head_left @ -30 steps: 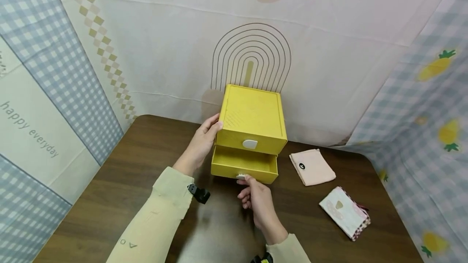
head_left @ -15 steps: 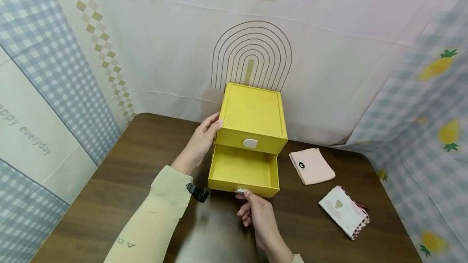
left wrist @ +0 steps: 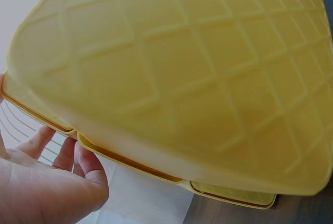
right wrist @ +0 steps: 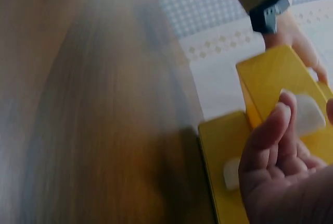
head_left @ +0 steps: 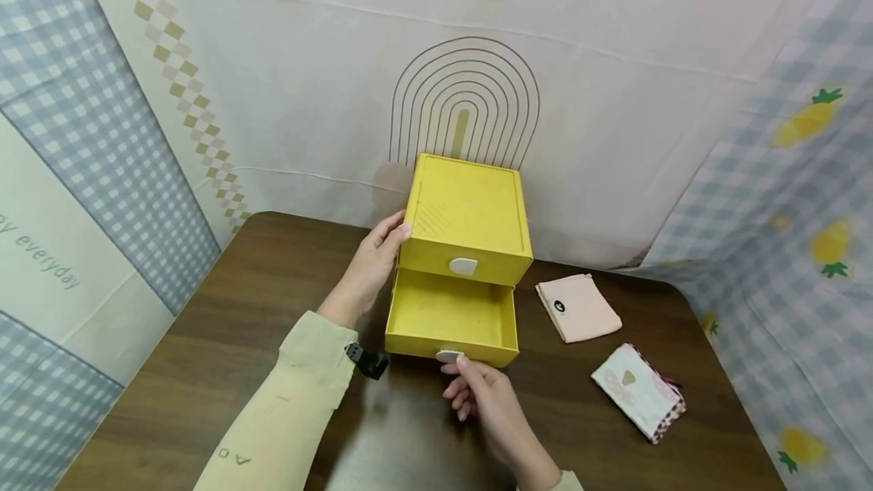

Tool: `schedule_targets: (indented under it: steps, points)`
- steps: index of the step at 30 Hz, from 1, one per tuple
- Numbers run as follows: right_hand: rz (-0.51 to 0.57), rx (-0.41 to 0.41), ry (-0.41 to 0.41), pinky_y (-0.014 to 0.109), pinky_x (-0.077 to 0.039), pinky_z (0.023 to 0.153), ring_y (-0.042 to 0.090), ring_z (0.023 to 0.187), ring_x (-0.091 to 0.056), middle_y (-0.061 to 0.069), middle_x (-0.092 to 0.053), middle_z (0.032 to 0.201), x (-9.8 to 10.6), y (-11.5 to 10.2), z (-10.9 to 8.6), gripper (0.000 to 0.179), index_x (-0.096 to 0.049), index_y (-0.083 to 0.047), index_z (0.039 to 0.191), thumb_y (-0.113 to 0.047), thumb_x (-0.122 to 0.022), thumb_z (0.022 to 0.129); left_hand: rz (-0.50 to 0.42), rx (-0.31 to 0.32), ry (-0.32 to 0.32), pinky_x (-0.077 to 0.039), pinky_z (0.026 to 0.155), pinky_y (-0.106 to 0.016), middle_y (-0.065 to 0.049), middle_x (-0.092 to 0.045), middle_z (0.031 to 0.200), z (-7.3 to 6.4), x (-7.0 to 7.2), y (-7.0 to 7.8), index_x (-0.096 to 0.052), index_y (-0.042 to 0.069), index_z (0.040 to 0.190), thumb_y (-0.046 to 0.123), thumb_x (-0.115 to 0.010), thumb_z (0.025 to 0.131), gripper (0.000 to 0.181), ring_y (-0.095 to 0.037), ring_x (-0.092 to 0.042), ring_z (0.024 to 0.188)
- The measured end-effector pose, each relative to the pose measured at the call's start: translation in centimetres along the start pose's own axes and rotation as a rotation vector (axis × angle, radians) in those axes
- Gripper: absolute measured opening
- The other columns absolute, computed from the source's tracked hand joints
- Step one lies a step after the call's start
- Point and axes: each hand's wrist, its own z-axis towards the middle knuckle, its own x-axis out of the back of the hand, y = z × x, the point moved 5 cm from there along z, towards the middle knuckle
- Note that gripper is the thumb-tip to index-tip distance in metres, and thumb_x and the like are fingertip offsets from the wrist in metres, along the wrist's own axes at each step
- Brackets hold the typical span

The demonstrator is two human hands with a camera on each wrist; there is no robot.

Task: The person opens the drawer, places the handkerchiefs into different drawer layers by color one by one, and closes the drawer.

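A small yellow drawer cabinet (head_left: 470, 203) stands against the back wall, with a drawer (head_left: 450, 313) pulled far out and bare inside. My right hand (head_left: 487, 400) pinches that drawer's white knob (head_left: 449, 355), the other fingers bent beneath. In the right wrist view my fingers overlap the knob (right wrist: 308, 115), and another knobbed drawer front (right wrist: 218, 135) shows beside the table. My left hand (head_left: 368, 264) rests on the cabinet's left side, thumb near its front top corner. The left wrist view has my left hand (left wrist: 52, 182) at the edge of the cabinet's diamond-patterned side (left wrist: 197, 78).
On the dark wooden table (head_left: 259, 286), right of the cabinet, lie a folded pink cloth (head_left: 580, 309) and a folded white cloth (head_left: 637, 392) with a checked edge. Fabric hangings cover the walls (head_left: 307, 82) behind and at both sides.
My right hand has drawn the drawer outward toward me, mostly in the first half second. Since then it has barely moved. The left hand has stayed at the cabinet's side.
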Motion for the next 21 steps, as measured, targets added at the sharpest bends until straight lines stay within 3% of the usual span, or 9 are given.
schedule_targets:
  steps: [4, 9, 15, 21]
  points:
    - [-0.041, 0.046, -0.023, 0.026, -0.049, 0.055, 0.017, 0.065, -0.057, 0.012, -0.063, 0.079, 2.2, 0.0, -0.3, 0.051, -0.062, 0.013, 0.109, -0.037, -0.056, 0.098, 0.007, -0.009, -0.005, -0.028, 0.11, -0.04, -0.003, -0.035, 0.151, -0.9, -0.3, 1.3, -0.035, 0.018, 0.151, 0.034, -0.048, 0.102, 0.053, -0.02, -0.035, 0.134]
    - [-0.233, 0.067, -0.037, 0.033, -0.054, 0.066, 0.026, 0.077, -0.062, 0.016, -0.066, 0.09, 6.5, 0.2, -0.7, 0.042, -0.062, 0.009, 0.113, -0.03, -0.055, 0.1, 0.005, -0.011, -0.008, -0.028, 0.111, -0.04, -0.003, -0.035, 0.151, -1.3, -0.6, 1.8, -0.035, 0.017, 0.151, 0.033, -0.048, 0.102, 0.053, -0.02, -0.034, 0.135]
    - [-0.31, 0.037, 0.127, 0.036, -0.054, 0.072, 0.028, 0.083, -0.063, 0.018, -0.067, 0.095, 12.0, 0.1, -0.9, 0.038, -0.064, 0.003, 0.115, -0.031, -0.059, 0.097, -0.001, -0.007, -0.006, -0.028, 0.11, -0.038, -0.002, -0.036, 0.15, -1.2, -0.5, 1.8, -0.036, 0.018, 0.15, 0.034, -0.049, 0.102, 0.052, -0.019, -0.035, 0.134]
    - [-0.417, 0.072, 0.265, 0.032, -0.054, 0.071, 0.026, 0.086, -0.065, 0.016, -0.069, 0.099, 16.6, -0.3, -1.1, 0.043, -0.063, 0.002, 0.119, -0.035, -0.06, 0.096, -0.012, -0.013, -0.002, -0.028, 0.11, -0.038, -0.003, -0.037, 0.15, -1.2, -0.5, 1.8, -0.036, 0.017, 0.15, 0.032, -0.049, 0.102, 0.051, -0.019, -0.036, 0.133]
